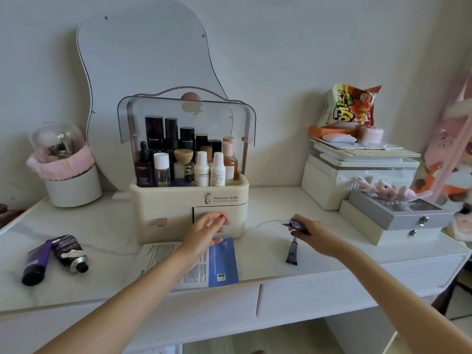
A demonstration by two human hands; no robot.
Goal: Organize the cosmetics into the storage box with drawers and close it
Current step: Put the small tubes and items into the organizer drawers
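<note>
The cream storage box (176, 200) stands mid-table with its clear lid (184, 116) raised and several bottles upright in its top tray. My left hand (208, 229) rests on the front of its lower right drawer, fingers on the handle area. My right hand (310, 232) is closed on a small dark purple tube (293, 223) just above the table. A second thin purple tube (292, 254) lies below that hand. Two larger tubes, one purple (35, 264) and one dark (71, 252), lie at the left. A blue and white sachet (219, 264) lies in front of the box.
A wavy mirror (143, 60) leans on the wall behind the box. A pink-trimmed brush holder (69, 175) stands at the left. White and grey boxes (362, 180) with a snack bag (350, 106) on top are stacked at the right. The table's front edge (229, 290) has drawers.
</note>
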